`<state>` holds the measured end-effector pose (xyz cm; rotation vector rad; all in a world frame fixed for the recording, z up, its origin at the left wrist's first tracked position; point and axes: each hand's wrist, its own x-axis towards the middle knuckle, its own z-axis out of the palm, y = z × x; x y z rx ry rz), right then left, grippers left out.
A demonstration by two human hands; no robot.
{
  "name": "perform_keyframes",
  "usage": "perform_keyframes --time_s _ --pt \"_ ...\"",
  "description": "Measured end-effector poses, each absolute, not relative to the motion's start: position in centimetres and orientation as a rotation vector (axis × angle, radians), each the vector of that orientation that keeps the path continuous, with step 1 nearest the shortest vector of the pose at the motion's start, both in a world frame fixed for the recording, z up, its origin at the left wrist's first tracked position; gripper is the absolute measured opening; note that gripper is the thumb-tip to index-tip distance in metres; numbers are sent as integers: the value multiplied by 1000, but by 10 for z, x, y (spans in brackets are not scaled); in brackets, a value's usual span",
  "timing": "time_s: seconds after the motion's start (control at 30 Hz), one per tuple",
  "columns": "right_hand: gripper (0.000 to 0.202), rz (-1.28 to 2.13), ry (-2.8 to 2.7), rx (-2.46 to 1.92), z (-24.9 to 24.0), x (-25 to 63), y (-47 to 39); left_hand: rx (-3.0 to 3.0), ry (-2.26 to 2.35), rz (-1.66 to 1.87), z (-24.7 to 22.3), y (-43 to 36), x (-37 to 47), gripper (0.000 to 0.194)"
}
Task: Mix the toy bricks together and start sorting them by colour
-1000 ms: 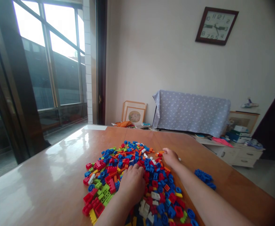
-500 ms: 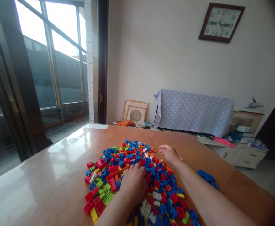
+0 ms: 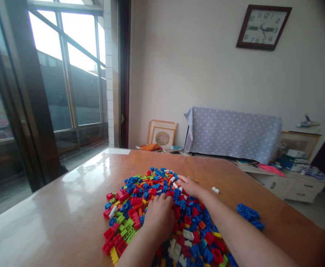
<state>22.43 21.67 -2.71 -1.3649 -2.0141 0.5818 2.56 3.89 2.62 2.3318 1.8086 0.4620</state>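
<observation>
A large pile of mixed toy bricks (image 3: 129,226) in red, blue, green, white, orange and yellow covers the middle of the wooden table (image 3: 76,222). My left hand (image 3: 161,213) rests on the centre of the pile, its fingers curled down among the bricks; whatever they hold is hidden. My right hand (image 3: 188,185) reaches to the upper right edge of the pile, fingers touching bricks near some white ones, and its grip is unclear. One white brick (image 3: 215,190) lies apart on the right, with a small group of blue bricks (image 3: 249,216) beyond my right forearm.
A white sheet (image 3: 116,151) lies at the table's far left edge. Behind the table are a framed picture (image 3: 162,137), a dotted cloth cover (image 3: 231,133) and a white cabinet (image 3: 298,187). Glass doors stand at the left.
My right hand has moved left onto the pile's edge, uncovering the lone white brick. My left hand has stayed on the pile. The view has shifted slightly.
</observation>
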Motion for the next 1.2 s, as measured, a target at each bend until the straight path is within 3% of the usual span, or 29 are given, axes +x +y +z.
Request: perform_keyframes --time_s 0.13,0.33,0.47,0.57,0.77,0.93,1.2 --pt "42 689 -2187 -1248 -18 200 195 2289 1864 576 26 40 24 30" --pt "35 802 -2314 -1093 1 188 156 2240 1829 656 17 42 24 58" --pt "41 824 -2207 -1133 11 186 133 2245 1787 602 13 41 24 83" --pt "51 846 -2123 -1160 15 186 116 2253 1780 556 14 39 25 89" --pt "59 1176 -1984 -974 22 200 84 2287 1821 488 23 35 25 63" --pt "37 968 -1718 -1155 19 236 87 2363 1813 477 29 32 26 36" --pt "44 679 -1715 -1454 -18 281 96 2411 1792 483 29 32 31 21"
